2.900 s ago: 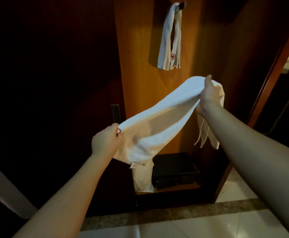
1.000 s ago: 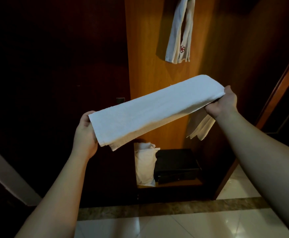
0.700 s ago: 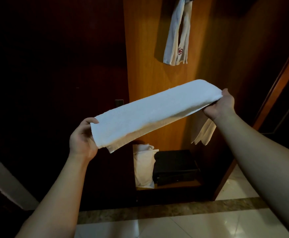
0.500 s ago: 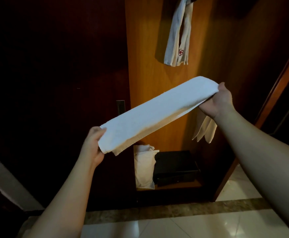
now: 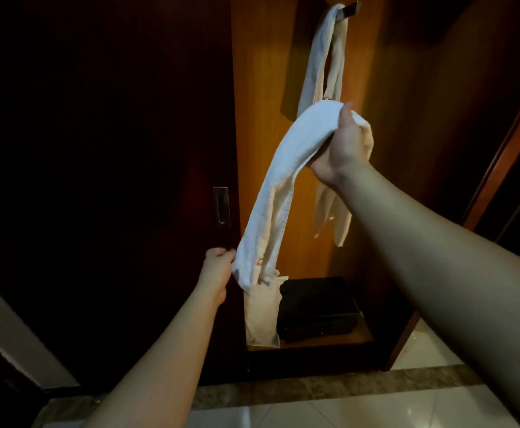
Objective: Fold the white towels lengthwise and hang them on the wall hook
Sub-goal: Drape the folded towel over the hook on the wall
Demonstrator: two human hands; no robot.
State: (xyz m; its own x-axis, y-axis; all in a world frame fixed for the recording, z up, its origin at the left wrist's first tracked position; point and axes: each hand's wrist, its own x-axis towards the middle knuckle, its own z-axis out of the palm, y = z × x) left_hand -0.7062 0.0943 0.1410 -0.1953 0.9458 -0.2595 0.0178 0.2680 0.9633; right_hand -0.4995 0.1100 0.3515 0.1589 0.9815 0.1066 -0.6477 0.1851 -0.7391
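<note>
**Folded towel could slip or knock its neighbour off the hook**

We hold a long white terry towel (image 5: 279,193), folded into a narrow strip, slanting from lower centre up to the upper right of centre. Our right hand (image 5: 343,146) is clenched around its upper part, with a short tail hanging down behind the wrist. Our left hand (image 5: 218,267) pinches the lower end, low in the middle of the frame.

At the top of the frame a small dark metal wall hook (image 5: 350,9) on the orange wooden panel (image 5: 262,103) already carries another white folded towel (image 5: 320,60), which hangs just behind the one we grip.

From here we see several risks. The strip is slack between our hands, so the layers may slide apart and the lengthwise fold open as we lift. The hook looks short and already occupied; pushing a second towel onto it could drag the hanging one off, or leave ours perched on the tip. If the two sides hang unevenly, the heavier one may pull it down onto the low shelf, where a white cloth bag (image 5: 262,313) and a black box (image 5: 317,307) sit.
</note>
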